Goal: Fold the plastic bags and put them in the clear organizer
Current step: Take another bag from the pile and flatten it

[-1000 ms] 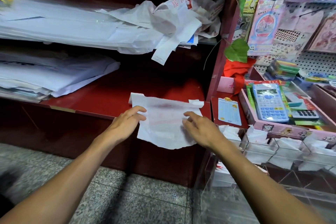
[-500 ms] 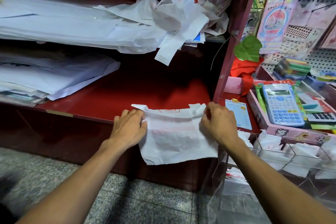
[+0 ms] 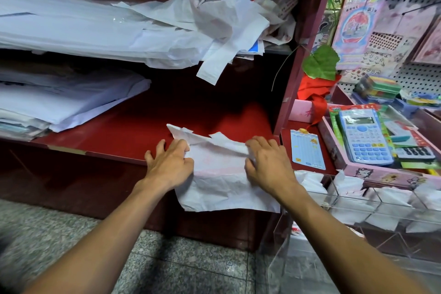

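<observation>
Change: top edge of the white plastic bag (image 3: 222,184), pinched up at both corners half a second back, now let down onto the red shelf (image 3: 114,133) and pressed there; a raised ridge left near the far edge.
Meaning for the task: probably a fold being laid and smoothed, not yet creased small enough for the organizer; several folds likely to go.
Left hand (image 3: 170,164): spread flat, fingers wide, palm down on the bag's left edge; pressing, not gripping.
Right hand (image 3: 268,164): fingers curled over the bag's right edge, bunching the film under the fingertips; true pinch or mere press not to be told.
Bag's place: across the shelf's front edge toward its right corner, near half draped over the lip and hanging down the shelf front.
Clear organizer (image 3: 358,200): just right of the bag, below the shelf's right corner; several compartments already stuffed with folded white bags.
Unfolded stock: loose heap of bags (image 3: 222,21) on the upper shelf, one handle strip dangling above the work spot.
Around: stacked white sheets (image 3: 59,100) at the shelf's left end; small blue card (image 3: 307,149), pink tray with a blue calculator (image 3: 364,137) to the right.
In the way: nothing between bag and organizer; overhang liable to slide off once pressure lifts.
</observation>
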Demonstrator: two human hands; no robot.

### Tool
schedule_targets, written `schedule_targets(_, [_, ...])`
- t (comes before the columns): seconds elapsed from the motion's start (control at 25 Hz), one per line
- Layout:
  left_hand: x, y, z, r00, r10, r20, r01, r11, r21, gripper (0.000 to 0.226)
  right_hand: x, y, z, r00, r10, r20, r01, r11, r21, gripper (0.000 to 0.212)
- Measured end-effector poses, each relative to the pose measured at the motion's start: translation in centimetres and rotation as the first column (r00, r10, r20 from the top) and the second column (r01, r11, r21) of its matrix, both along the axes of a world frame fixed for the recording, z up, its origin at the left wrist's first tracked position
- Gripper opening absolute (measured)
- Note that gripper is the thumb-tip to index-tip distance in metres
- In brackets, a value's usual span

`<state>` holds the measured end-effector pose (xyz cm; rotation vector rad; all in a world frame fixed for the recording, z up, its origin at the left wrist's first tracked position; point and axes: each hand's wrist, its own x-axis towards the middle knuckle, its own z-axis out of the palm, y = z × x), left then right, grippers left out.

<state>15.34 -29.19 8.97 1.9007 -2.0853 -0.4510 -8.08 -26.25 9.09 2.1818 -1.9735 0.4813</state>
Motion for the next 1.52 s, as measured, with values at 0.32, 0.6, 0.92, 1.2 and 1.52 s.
schedule_targets(0.32, [0.0,-0.3,-0.4,0.996,0.039,0.084,-0.027,0.99,-0.14,0.027,0.8,-0.5,0.0,0.998,0.053,-0.014,-0.052,0.997,0.065,0.021])
schedule_targets(0.6, [0.7,-0.2,-0.8,0.991,0.041,0.129,0.011,0.926,-0.377,0.026,1.2,-0.5,0.4,0.999,-0.025,0.028,0.021,0.993,0.116,0.024])
schedule_targets(0.92, [1.1,-0.3,-1.0,0.994,-0.091,0.056,0.104,0.938,-0.33,0.036,0.8,-0.7,0.1,0.995,0.005,0.096,-0.019,0.989,0.145,0.05])
schedule_targets(1.2, [1.5,-0.3,-0.9,0.994,-0.043,0.102,0.07,0.957,-0.28,0.051,0.5,-0.5,-0.1,0.993,-0.001,0.12,-0.019,0.986,0.166,0.078])
schedule_targets(1.52, [1.7,-0.1,-1.2,0.971,-0.171,0.165,0.227,0.872,-0.433,0.033,0.1,-1.0,-0.4,0.996,-0.046,0.081,0.015,0.938,0.346,0.059])
